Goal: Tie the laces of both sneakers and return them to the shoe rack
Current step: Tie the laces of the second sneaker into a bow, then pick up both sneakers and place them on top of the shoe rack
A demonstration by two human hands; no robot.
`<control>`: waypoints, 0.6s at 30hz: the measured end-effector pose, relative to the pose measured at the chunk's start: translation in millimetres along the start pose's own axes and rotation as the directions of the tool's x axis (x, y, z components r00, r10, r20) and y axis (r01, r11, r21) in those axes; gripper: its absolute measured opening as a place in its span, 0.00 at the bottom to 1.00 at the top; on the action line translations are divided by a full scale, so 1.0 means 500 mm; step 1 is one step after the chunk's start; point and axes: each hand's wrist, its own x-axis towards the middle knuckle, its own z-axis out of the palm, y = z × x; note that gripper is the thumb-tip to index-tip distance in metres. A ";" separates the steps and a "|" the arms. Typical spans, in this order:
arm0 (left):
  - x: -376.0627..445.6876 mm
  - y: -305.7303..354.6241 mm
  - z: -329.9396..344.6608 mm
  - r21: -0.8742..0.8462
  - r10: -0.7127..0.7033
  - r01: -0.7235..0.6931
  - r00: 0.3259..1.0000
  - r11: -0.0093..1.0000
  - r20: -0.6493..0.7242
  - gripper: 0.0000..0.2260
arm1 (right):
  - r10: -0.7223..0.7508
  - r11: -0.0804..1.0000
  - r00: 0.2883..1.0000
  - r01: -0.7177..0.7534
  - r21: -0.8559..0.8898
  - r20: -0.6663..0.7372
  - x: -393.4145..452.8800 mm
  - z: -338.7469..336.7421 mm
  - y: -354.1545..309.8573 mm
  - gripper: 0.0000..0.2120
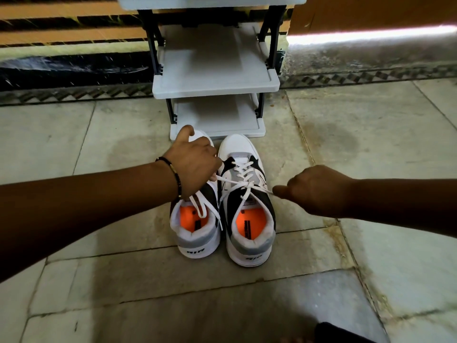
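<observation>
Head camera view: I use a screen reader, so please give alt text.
Two bare hands, left hand and right hand, pull a white lace taut across the right-side white, grey and black sneaker. Its untied twin sneaker stands beside it on stone floor tiles, before an empty grey plastic shoe rack.

A home entryway or covered porch, seen from above. The floor (371, 149) is laid with large pale stone tiles, stained in places, edged by a dark patterned border strip (74, 95). A small grey plastic shoe rack (215, 81) with tiered shelves stands against an orange-and-black striped wall (61, 28). A pair of sneakers (247, 201) sits on the tiles.
</observation>
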 end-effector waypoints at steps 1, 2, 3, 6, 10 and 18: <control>-0.003 -0.001 0.005 0.011 0.006 -0.006 1.000 1.000 -0.008 0.09 | 0.006 1.000 1.000 -0.006 0.000 0.020 0.002 0.001 -0.001 0.24; -0.005 0.000 0.011 0.055 0.024 -0.020 0.998 0.998 -0.057 0.08 | 0.015 1.000 0.999 -0.015 -0.005 0.037 0.005 0.001 0.002 0.23; -0.006 0.001 0.016 0.114 0.046 -0.031 0.989 0.993 -0.138 0.05 | 0.024 1.000 0.998 -0.023 -0.013 0.056 0.007 0.001 0.007 0.23; -0.005 0.007 0.020 0.138 0.031 -0.013 0.991 0.990 -0.128 0.05 | 0.038 0.999 0.996 -0.037 -0.018 0.077 0.012 -0.006 0.015 0.20; -0.007 -0.011 0.018 -0.182 -0.057 0.051 0.998 0.982 -0.028 0.09 | 0.111 0.980 0.989 -0.126 0.153 0.101 0.013 -0.014 0.030 0.13; -0.113 -0.028 0.073 -0.734 -0.322 0.549 0.834 0.400 0.448 0.42 | 0.197 -0.084 0.857 -0.469 0.879 0.476 0.023 0.010 -0.001 0.34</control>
